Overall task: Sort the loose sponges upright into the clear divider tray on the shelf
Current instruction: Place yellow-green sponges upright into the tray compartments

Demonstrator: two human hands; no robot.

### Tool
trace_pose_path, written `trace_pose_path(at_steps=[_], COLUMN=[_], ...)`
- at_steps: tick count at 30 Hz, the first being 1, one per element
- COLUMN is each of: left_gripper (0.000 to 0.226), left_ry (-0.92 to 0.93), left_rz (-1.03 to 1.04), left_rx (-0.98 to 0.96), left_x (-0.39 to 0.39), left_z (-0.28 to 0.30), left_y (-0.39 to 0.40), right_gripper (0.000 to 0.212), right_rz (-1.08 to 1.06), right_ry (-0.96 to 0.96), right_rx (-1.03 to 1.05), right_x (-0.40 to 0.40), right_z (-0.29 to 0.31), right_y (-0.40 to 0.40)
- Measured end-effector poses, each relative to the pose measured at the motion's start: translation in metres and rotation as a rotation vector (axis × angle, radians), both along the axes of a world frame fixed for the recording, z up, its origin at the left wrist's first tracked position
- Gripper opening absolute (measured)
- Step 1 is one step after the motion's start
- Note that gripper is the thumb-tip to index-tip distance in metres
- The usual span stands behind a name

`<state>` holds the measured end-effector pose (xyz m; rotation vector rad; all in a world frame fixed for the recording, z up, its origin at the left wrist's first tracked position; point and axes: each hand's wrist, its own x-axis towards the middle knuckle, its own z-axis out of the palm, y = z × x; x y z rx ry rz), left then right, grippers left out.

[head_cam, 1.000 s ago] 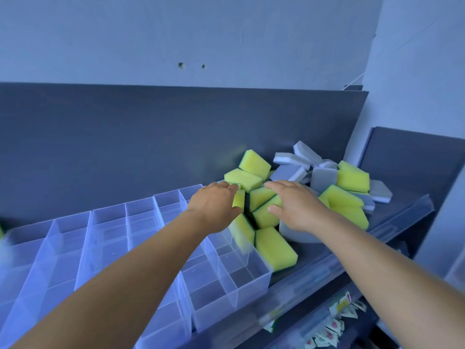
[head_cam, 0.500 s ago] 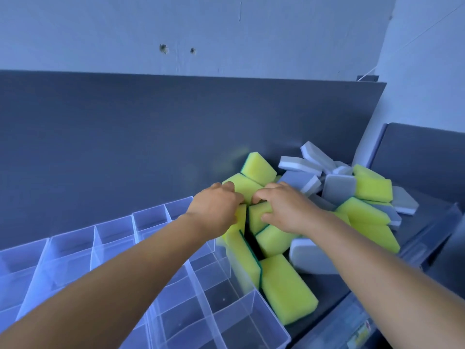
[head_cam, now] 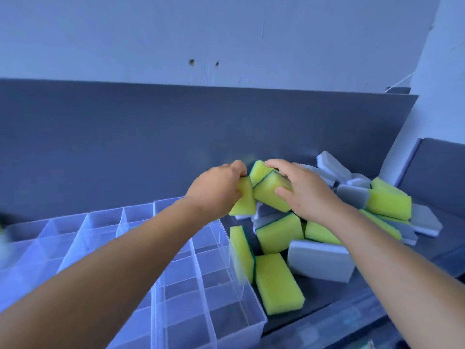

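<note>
Gripping one yellow sponge apiece: left hand (head_cam: 216, 191) curled round a yellow sponge (head_cam: 243, 197) held end-down, right hand (head_cam: 305, 191) wrapped over a second yellow sponge with a green scouring edge (head_cam: 273, 193), thumb beneath, fingers across the top. Both lifted clear of the heap and held close together above the shelf (head_cam: 327, 293), touching or nearly so at their inner corners; cannot tell whether a third yellow piece (head_cam: 259, 170) behind them is pinched by the right fingers or merely resting on the pile. Taken two at a time probably to halve the trips, and turned on edge likely because the tray's narrow cells accept a sponge only upright. Clear divider tray (head_cam: 251, 321) sitting just left of the pile, its near compartments showing no sponges, so the sorting looks barely begun. Remaining loose sponges lying jumbled to the right: a yellow one (head_cam: 278, 283) flat beside the tray wall, another (head_cam: 242, 250) leaning on edge against that wall, grey-and-white ones (head_cam: 319, 260) among more yellow further back. Next, presumably a short swing leftward and a drop into adjoining cells, keeping each sponge vertical so the soft foam does not buckle against a divider.
</note>
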<state>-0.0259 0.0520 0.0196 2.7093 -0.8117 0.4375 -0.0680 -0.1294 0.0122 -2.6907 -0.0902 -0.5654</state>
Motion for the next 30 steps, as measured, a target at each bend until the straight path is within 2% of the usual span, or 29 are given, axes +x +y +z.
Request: trace_pose_path(at_steps=[6, 15, 22, 30], left_gripper=[0.029, 0.032, 0.029, 0.032], left_ry=[-0.001, 0.012, -0.011, 0.003], left_rz=[0.099, 0.258, 0.388, 0.471], left_rx=[-0.147, -0.19, -0.175, -0.154], left_x=[-0.029, -0.062, -0.084, -0.11], left_z=[0.012, 0.012, 0.007, 0.006], left_y=[0.019, 0.089, 0.174, 0.311], right_gripper=[0.041, 0.039, 0.035, 0.038], right_rz=[0.029, 0.171, 0.288, 0.429], right_ry=[-0.123, -0.147, -0.129, -0.08], right_rx=[0.037, 0.13, 0.162, 0.161], right_x=[-0.012, -0.016, -0.014, -0.025], right_z=[0.009, 0.014, 0.011, 0.007], right_y=[0.013, 0.075, 0.162, 0.297])
